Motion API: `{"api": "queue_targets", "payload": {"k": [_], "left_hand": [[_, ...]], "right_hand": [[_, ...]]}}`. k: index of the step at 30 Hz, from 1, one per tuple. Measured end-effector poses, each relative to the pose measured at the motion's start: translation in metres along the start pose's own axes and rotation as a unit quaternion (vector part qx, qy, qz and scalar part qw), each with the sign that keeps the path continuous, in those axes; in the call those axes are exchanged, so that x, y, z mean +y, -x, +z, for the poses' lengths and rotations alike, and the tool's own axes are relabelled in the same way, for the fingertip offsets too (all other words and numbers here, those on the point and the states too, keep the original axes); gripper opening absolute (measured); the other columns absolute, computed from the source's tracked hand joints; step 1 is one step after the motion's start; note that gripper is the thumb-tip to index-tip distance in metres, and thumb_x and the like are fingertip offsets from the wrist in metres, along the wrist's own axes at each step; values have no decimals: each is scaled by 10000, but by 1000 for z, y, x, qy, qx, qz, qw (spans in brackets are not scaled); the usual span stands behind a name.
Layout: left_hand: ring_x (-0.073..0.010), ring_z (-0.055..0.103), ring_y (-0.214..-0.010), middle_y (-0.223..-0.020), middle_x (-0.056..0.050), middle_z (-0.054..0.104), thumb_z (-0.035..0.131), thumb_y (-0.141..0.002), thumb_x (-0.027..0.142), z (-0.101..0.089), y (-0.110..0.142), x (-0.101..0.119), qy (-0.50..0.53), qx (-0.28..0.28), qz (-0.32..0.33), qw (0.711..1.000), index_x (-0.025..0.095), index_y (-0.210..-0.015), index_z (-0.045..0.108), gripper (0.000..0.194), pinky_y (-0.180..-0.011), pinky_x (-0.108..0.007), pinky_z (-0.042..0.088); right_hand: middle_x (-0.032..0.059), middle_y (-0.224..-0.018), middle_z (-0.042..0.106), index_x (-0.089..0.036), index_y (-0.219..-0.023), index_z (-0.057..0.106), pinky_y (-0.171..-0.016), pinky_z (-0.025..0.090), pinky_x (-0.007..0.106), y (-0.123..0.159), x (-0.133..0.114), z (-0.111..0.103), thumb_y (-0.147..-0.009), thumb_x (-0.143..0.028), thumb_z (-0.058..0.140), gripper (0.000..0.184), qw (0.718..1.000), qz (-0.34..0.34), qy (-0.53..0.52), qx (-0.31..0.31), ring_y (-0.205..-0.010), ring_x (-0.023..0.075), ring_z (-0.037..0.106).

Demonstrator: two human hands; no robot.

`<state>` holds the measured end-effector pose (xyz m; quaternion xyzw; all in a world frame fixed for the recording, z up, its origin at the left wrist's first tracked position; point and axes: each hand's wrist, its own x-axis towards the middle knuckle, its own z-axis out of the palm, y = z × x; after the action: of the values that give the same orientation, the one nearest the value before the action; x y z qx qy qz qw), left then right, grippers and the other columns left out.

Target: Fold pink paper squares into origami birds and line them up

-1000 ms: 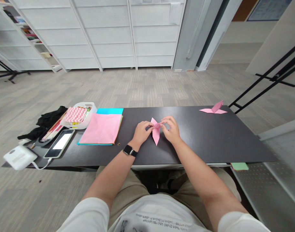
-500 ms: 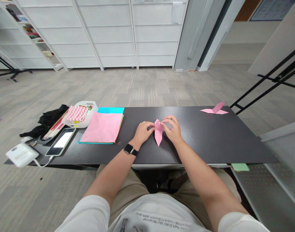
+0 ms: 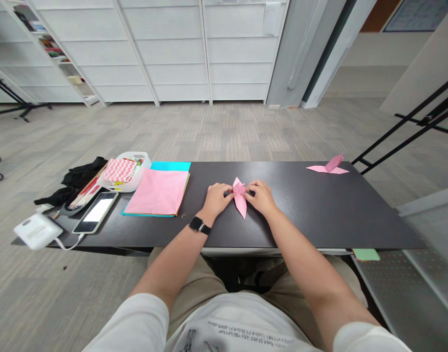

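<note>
A folded pink origami paper point(image 3: 240, 203) lies over the dark table between my hands, one pointed flap toward me and a shorter point away from me. My left hand point(image 3: 217, 199), with a black watch on the wrist, pinches its left side between thumb and fingers. On the opposite side my right hand point(image 3: 261, 198) grips the paper's right edge, fingers bent. The fingertips partly cover the folds in the middle. Another folded pink paper piece point(image 3: 332, 165), with one flap standing up, rests at the table's far right.
Left of my hands lies a stack of coloured paper point(image 3: 158, 192), pink on top. Beyond it are a white basket point(image 3: 145, 159), a phone point(image 3: 95, 213) cabled to a white power bank point(image 3: 38, 231), and a black cloth point(image 3: 82, 175). A green paper point(image 3: 366, 254) sticks out below the table's front edge.
The fingers of my right hand have come down lower onto the paper's right side. Its middle folds look more spread than half a second ago. The view has shifted slightly.
</note>
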<state>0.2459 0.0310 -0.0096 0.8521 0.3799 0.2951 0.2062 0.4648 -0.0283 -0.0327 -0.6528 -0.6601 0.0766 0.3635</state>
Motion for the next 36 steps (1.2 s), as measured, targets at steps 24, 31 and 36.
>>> {"api": "queue_targets", "payload": {"k": [24,31,36], "left_hand": [[-282,608,-1010,-1034,-75,719,705,-963,313,7,-3,2,-124,-41,25,991,252,-898,771,111,-934,-454,387],[-289,623,-1000,-1037,-79,722,645,-978,311,6,-4,4,-149,-59,50,986,257,-906,760,146,-951,-470,398],[-285,642,-1018,-1063,-79,743,649,-974,332,5,-3,3,-141,-53,59,987,261,-924,743,128,-968,-458,415]], "right_hand": [[47,-1125,703,-278,-893,779,-987,419,482,-2,3,-5,-923,-316,777,49,997,-30,68,-32,-1115,275,590],[25,-1134,682,-295,-885,786,-1065,378,470,-1,3,-15,-893,-352,836,76,995,-43,64,-58,-1141,246,581],[28,-1132,689,-271,-872,761,-1113,355,465,-1,-1,-20,-887,-297,824,70,992,-68,73,-81,-1147,248,588]]}}
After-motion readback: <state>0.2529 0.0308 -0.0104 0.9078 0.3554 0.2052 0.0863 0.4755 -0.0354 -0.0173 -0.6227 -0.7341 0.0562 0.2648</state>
